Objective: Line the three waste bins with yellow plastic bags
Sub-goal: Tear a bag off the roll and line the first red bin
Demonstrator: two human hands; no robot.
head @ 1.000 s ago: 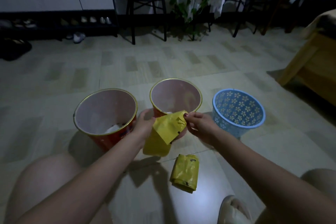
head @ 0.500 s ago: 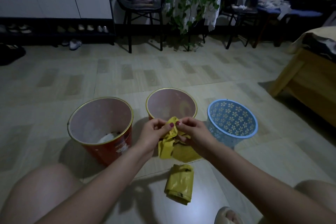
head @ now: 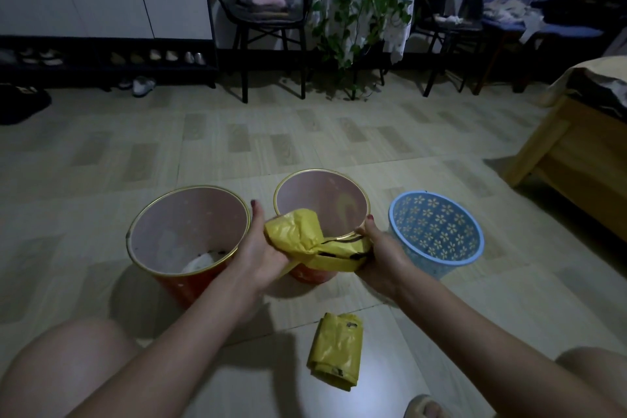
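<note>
None of the three bins is lined yet, as far as we are seeing. We are holding one yellow bag [head: 310,241] stretched between both hands over the near rim of the middle bin [head: 320,204], so we are judging the first lining as just starting, with two more to follow.

Our left hand [head: 259,249] is gripping the crumpled left end of the bag, thumb pointing up; our right hand [head: 376,249] is pinching the right end against the rim. The bag is looking thin and creased, bunched at the left and pulled into a narrow band with dark print towards the right; its mouth is not open that we can tell.

The left bin [head: 188,234], at nine o'clock from the middle bin, is showing something pale in its bottom. The blue bin [head: 437,231], at three o'clock, is patterned with flowers. At six o'clock, a folded bag pack [head: 336,360] is lying on the floor [head: 237,146], apart from both hands.
</note>
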